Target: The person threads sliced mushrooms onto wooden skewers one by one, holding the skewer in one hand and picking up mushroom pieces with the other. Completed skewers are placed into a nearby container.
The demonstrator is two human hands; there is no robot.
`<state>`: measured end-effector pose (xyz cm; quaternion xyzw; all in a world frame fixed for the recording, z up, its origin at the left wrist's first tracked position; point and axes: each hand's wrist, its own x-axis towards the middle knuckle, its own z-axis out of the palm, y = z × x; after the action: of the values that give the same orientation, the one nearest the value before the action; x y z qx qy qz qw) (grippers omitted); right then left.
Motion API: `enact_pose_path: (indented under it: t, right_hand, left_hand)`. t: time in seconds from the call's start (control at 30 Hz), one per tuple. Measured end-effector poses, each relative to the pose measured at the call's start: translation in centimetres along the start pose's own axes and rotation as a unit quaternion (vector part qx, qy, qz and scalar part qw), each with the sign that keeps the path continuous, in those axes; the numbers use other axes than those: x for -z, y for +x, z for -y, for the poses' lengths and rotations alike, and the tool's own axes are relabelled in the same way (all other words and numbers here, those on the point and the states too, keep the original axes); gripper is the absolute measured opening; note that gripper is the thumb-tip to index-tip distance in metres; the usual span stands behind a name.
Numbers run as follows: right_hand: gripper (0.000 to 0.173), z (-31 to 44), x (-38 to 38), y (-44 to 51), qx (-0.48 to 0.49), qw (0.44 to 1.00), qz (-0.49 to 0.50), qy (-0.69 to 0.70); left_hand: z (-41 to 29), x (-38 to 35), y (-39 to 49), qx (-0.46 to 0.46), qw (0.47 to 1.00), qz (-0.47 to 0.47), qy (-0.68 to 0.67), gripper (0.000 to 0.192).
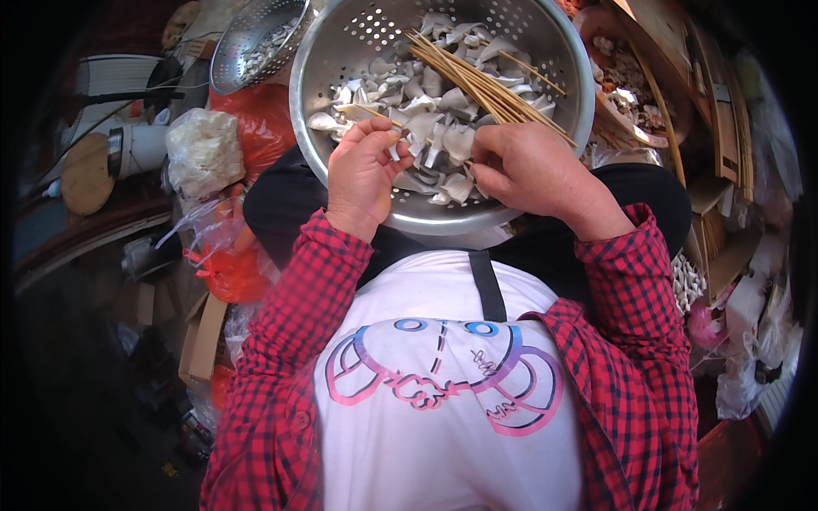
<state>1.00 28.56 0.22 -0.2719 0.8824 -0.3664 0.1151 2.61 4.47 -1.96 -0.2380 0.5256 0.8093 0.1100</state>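
Observation:
A large perforated steel colander [409, 220] rests on my lap, holding many torn grey-white oyster mushroom pieces [457, 101]. Across the mushrooms lies a bundle of thin bamboo skewers [473, 80]. Over the near part of the colander, my left hand [367, 163] pinches the left part of a skewer and a small mushroom piece. Several mushroom pieces [459, 142] are threaded on this skewer between my hands. My right hand [530, 167] grips its other end, at the right. Fingers partly hide both ends of the threaded row.
A smaller steel colander [220, 61] with pale pieces stands at the upper left, near red plastic bags [259, 121] and a clear bag of white pieces [203, 150]. A basin of scraps [671, 137] is at the right. Cardboard boxes [203, 332] stand lower left.

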Motion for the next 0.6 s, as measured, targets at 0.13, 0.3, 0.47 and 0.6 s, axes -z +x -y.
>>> enact_pose_path:
  t: [0.13, 0.3, 0.47, 0.6]
  right_hand:
    - [0.014, -0.1, 0.0, -0.1, 0.003, 1.000, -0.003, 0.009]
    - [0.014, 0.1, 0.2, -0.1, 0.001, 1.000, -0.001, 0.014]
    - [0.015, 0.0, 0.1, -0.2, 0.002, 1.000, -0.011, 0.024]
    - [0.013, -0.1, 0.2, -0.3, -0.014, 0.998, -0.014, 0.065]
  left_hand:
    - [-0.1, -0.3, -0.4, -0.011, 1.000, -0.005, -0.008, 0.015]
    - [-0.1, -0.5, -0.6, -0.022, 0.999, -0.003, -0.036, 0.017]
    - [-0.4, -0.1, -0.4, -0.024, 0.999, 0.023, 0.009, 0.015]
    - [-1.2, 0.0, -0.7, -0.025, 0.998, 0.036, 0.042, 0.016]
